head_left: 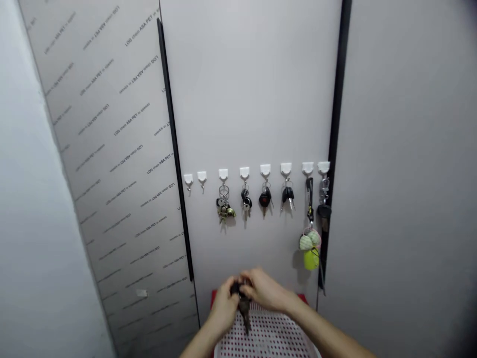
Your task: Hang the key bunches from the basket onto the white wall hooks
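Observation:
Between my two hands is a bunch of keys (pixel 245 313), dark at the top, with the blades hanging down. My left hand (pixel 226 303) grips its top from the left, fingers closed. From the right, my right hand (pixel 263 288) pinches the same bunch near its ring. The keys hang over a white perforated basket (pixel 268 330). Above my hands, a row of white hooks is stuck on a pale door panel. Two hooks at the left, such as the far-left hook (pixel 188 179), hold nothing. The others carry keys, among them a brassy bunch (pixel 224 209) and a black car key (pixel 265 199).
Something red (pixel 302 298) shows beneath the basket. Long black handle strips (pixel 173 129) run down both sides of the panel. A lime-green tag (pixel 311 259) dangles low at the right. Film-covered panel (pixel 122 164) with printed lettering and a white wall (pixel 33 199) lie left.

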Tool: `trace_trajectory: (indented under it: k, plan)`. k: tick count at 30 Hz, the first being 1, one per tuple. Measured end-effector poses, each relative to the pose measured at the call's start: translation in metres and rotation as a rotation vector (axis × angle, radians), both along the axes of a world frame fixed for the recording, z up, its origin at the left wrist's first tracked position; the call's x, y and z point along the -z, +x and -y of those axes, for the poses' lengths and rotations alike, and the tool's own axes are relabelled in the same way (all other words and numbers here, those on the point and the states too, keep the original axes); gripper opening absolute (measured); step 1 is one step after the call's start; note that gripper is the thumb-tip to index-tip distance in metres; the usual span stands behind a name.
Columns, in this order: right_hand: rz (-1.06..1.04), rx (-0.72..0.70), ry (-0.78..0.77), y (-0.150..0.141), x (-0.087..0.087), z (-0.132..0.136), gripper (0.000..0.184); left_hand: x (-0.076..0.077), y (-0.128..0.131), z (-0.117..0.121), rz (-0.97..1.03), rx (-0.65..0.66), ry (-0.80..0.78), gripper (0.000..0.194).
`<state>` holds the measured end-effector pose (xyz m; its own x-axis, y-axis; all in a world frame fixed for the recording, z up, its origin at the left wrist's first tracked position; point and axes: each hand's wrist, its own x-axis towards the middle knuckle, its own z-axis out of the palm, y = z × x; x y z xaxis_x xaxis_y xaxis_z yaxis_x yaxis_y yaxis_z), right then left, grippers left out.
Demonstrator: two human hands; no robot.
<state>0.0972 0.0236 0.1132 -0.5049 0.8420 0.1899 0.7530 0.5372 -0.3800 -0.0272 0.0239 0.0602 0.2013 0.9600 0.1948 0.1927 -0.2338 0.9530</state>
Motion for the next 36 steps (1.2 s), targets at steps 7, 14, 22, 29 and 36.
trace_trajectory:
  k: [7,14,22,29,36]
  plan:
    - [0.081,0.161,-0.089,0.022,0.057,0.015,0.024,0.042,0.011,0.001,-0.358,0.228,-0.085,0.037]
    - [-0.307,0.204,0.21,0.017,-0.019,-0.007,0.026,-0.075,-0.007,-0.02,-0.154,-0.338,0.306,0.032]
    - [-0.34,0.57,0.667,-0.008,-0.12,-0.035,0.03,-0.154,0.007,-0.056,-0.085,-0.602,0.515,0.034]
    - [-0.334,0.614,0.694,-0.01,-0.138,-0.046,0.019,-0.179,0.0,-0.06,0.222,-0.482,0.436,0.017]
    - [-0.321,0.472,0.76,-0.007,-0.173,-0.032,0.02,-0.219,-0.014,-0.057,0.396,-0.465,0.584,0.017]
